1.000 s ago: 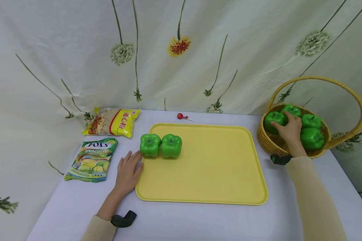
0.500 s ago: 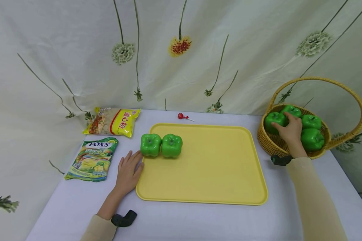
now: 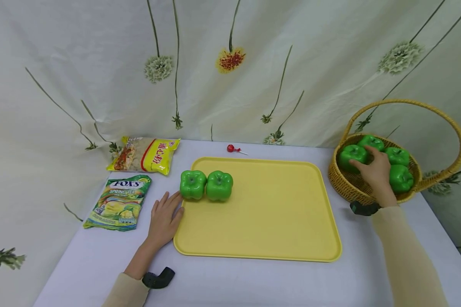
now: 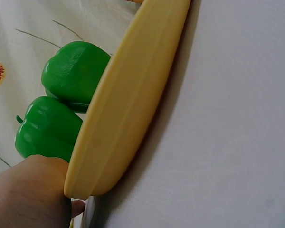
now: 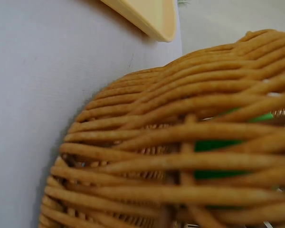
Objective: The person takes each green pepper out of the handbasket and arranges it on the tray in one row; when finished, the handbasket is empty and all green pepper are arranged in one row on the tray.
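Two green peppers [image 3: 193,185] [image 3: 219,186] stand side by side on the upper left corner of the yellow tray [image 3: 261,213]. My left hand [image 3: 164,219] lies flat with straight fingers at the tray's left edge, fingertips by the left pepper. Inside the wicker basket [image 3: 342,184] are several green peppers. My right hand [image 3: 376,170] reaches in, thumb and fingers spread beside the left one [image 3: 352,157]; whether they touch it is unclear. In the right wrist view the basket's woven wall [image 5: 147,161] hides that hand.
A yellow noodle bag [image 3: 144,155] and a green FOX'S candy bag [image 3: 118,202] lie left of the tray. Behind the tray is a red lollipop [image 3: 231,148]. The basket's tall handle [image 3: 407,101] arches over it. A floral cloth hangs behind the table.
My right hand has shifted slightly to the right inside the basket, away from the left pepper. My left hand stays at the tray edge.
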Available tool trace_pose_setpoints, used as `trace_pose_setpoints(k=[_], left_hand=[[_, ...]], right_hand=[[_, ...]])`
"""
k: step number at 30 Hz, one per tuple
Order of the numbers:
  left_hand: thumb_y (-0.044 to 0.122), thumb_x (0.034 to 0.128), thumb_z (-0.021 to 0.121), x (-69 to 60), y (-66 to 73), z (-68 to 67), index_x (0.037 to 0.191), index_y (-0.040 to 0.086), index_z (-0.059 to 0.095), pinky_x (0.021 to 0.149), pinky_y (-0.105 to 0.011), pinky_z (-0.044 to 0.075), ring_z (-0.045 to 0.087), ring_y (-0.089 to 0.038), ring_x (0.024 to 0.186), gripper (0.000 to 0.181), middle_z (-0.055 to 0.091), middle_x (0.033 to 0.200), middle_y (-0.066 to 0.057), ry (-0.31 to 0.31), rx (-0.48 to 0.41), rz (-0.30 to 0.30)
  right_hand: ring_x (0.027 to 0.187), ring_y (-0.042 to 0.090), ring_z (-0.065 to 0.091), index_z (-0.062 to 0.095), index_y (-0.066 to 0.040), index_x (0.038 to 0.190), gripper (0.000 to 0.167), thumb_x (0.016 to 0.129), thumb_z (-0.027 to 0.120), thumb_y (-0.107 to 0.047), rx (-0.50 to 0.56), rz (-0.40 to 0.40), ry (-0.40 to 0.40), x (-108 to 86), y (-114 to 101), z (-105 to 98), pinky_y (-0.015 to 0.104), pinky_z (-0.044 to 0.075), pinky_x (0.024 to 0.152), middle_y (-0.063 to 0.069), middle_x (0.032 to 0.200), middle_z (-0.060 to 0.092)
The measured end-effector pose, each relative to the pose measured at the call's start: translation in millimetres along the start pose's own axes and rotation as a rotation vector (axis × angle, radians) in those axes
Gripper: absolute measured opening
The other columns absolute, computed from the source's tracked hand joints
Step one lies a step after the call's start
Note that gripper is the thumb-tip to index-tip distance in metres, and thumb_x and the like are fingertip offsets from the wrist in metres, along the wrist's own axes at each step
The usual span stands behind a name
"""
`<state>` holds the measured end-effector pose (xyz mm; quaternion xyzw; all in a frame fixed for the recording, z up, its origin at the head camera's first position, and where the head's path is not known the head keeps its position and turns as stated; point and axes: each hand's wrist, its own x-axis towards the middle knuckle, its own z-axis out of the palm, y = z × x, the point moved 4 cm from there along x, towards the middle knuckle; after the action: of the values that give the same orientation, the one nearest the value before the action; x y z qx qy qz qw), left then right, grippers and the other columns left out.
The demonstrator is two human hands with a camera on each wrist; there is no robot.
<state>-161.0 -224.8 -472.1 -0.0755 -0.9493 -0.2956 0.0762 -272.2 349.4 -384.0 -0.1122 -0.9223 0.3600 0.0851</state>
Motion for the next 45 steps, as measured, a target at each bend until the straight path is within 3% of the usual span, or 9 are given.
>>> trace_pose_setpoints(k=[9,12,20,23,26,30,35,41,45], left_hand=[[0.015,0.0991,0.049,-0.4,-0.1,-0.1,0.144,0.001,0.045,0.116,-0.067,0.005,0.020,-0.046,0.146,0.047,0.042,0.151,-0.020,0.002,0.000,0.002],[0.016,0.0992,0.048,-0.2,-0.3,0.0,0.144,0.001,0.045,0.116,-0.067,0.005,0.019,-0.046,0.146,0.047,0.042,0.151,-0.020,0.001,0.001,0.004],[0.017,0.0998,0.047,0.7,-0.6,0.7,0.145,0.002,0.044,0.116,-0.066,0.004,0.019,-0.046,0.146,0.047,0.041,0.152,-0.019,-0.004,0.008,0.003],[0.017,0.0998,0.047,0.6,-0.9,0.8,0.144,0.001,0.044,0.116,-0.066,0.004,0.019,-0.046,0.146,0.047,0.041,0.152,-0.019,-0.005,0.008,0.002],[0.017,0.0998,0.047,0.4,-1.0,0.8,0.144,0.001,0.045,0.116,-0.067,0.004,0.019,-0.046,0.146,0.047,0.041,0.152,-0.020,-0.006,0.007,0.002],[0.017,0.1000,0.047,0.3,-0.7,0.9,0.144,0.001,0.045,0.116,-0.066,0.004,0.019,-0.046,0.146,0.047,0.041,0.152,-0.019,-0.004,0.006,0.002],[0.015,0.0998,0.047,0.5,0.8,0.5,0.144,0.001,0.045,0.115,-0.068,0.006,0.020,-0.046,0.146,0.046,0.042,0.151,-0.021,0.015,0.007,0.020],[0.015,0.0998,0.047,0.2,0.9,0.4,0.144,0.001,0.045,0.115,-0.068,0.006,0.020,-0.047,0.145,0.046,0.042,0.151,-0.021,0.013,0.008,0.017],[0.016,0.1000,0.047,0.0,0.0,0.6,0.145,0.001,0.044,0.116,-0.067,0.005,0.018,-0.046,0.146,0.047,0.041,0.152,-0.020,-0.006,0.007,0.001]], right_hand=[[0.134,0.050,0.031,0.025,-0.002,0.153,0.077,0.095,0.061,-0.036,0.062,0.012,0.023,-16.0,-4,-15,0.062,0.034,0.104,0.031,0.152,0.027],[0.133,0.048,0.035,0.026,-0.004,0.154,0.077,0.094,0.061,-0.037,0.047,0.024,0.045,-22.7,-7,-21,0.055,0.041,0.098,0.029,0.152,0.031],[0.132,0.038,0.044,0.029,-0.008,0.154,0.077,0.092,0.064,-0.037,0.054,0.036,0.100,-42.7,-24,-34,0.027,0.051,0.098,0.021,0.149,0.038],[0.131,0.035,0.044,0.031,-0.009,0.153,0.076,0.091,0.066,-0.036,0.076,0.008,0.106,-50.8,-32,-34,0.008,0.047,0.089,0.019,0.146,0.040],[0.126,0.031,0.045,0.034,-0.008,0.151,0.075,0.090,0.069,-0.033,0.110,-0.043,0.110,-59.3,-40,-31,-0.001,0.041,0.080,0.013,0.137,0.043],[0.114,0.014,0.049,0.040,-0.007,0.148,0.071,0.088,0.073,-0.026,0.159,-0.126,0.109,-69.7,-50,-21,0.000,0.043,0.080,0.000,0.126,0.046],[0.104,-0.009,0.044,0.045,-0.003,0.143,0.066,0.086,0.075,-0.017,0.227,-0.227,0.077,-81.5,-61,3,0.001,0.045,0.080,0.003,0.127,0.049],[0.105,-0.007,0.047,0.046,0.004,0.140,0.063,0.084,0.075,-0.006,0.355,-0.327,-0.048,-92.9,-73,48,0.004,0.047,0.084,0.017,0.131,0.051],[0.111,0.005,0.050,0.046,0.005,0.138,0.062,0.084,0.075,-0.004,0.435,-0.348,-0.173,-101.3,-87,77,0.008,0.050,0.085,0.020,0.132,0.050]])
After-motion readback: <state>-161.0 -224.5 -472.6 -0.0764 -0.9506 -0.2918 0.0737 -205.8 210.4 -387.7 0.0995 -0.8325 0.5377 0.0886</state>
